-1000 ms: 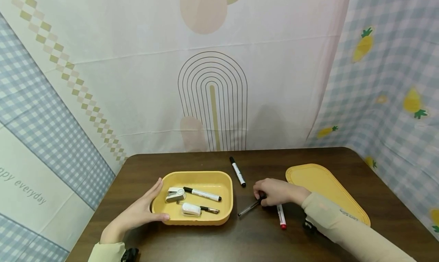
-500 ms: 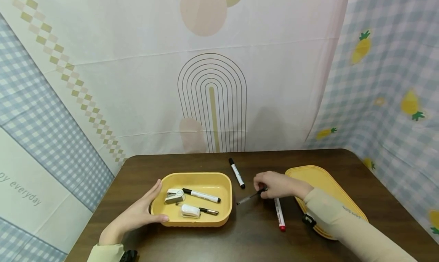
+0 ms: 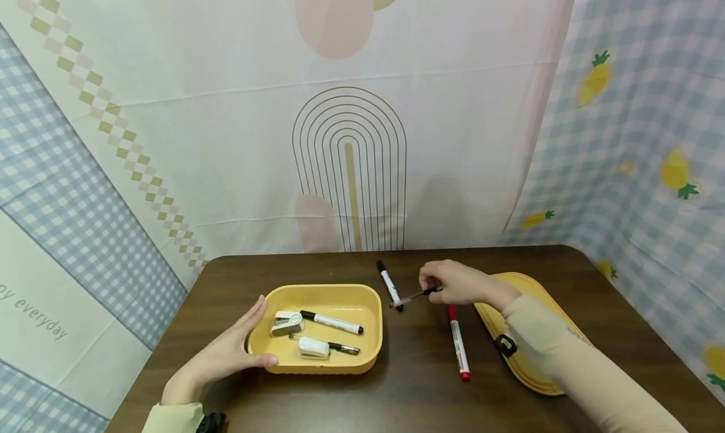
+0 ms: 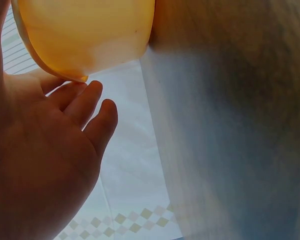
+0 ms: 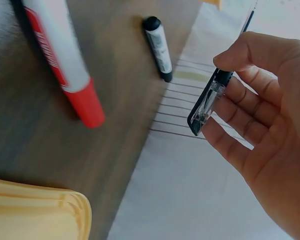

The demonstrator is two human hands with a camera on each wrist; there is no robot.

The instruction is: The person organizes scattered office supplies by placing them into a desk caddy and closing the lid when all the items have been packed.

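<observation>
My left hand (image 3: 223, 352) rests at the left end of a yellow plastic box (image 3: 370, 355), thumb over the front rim and fingers extended along the side. Inside the box lie a small white-and-grey stapler (image 3: 287, 323), a white marker with black ends (image 3: 334, 321), a black-capped pen (image 3: 343, 348) and a small rounded white object (image 3: 313, 348). Above the table, my right hand (image 3: 460, 283) pinches a clear pen with a black cap (image 5: 209, 102) between thumb and fingers. Its far tip overlaps a second black-ended marker (image 3: 389, 285) in the head view.
A white marker with red ends (image 3: 459, 348) lies on the brown table (image 3: 408, 398), in front of my right hand. A flat yellow lid (image 3: 523, 288) lies at the right, partly under the right forearm. A patterned cloth (image 3: 243, 137) hangs behind the table.
My right hand has lifted the clear pen and moved it away from me, uncovering the red marker's far end. The left hand and box stay in place.
</observation>
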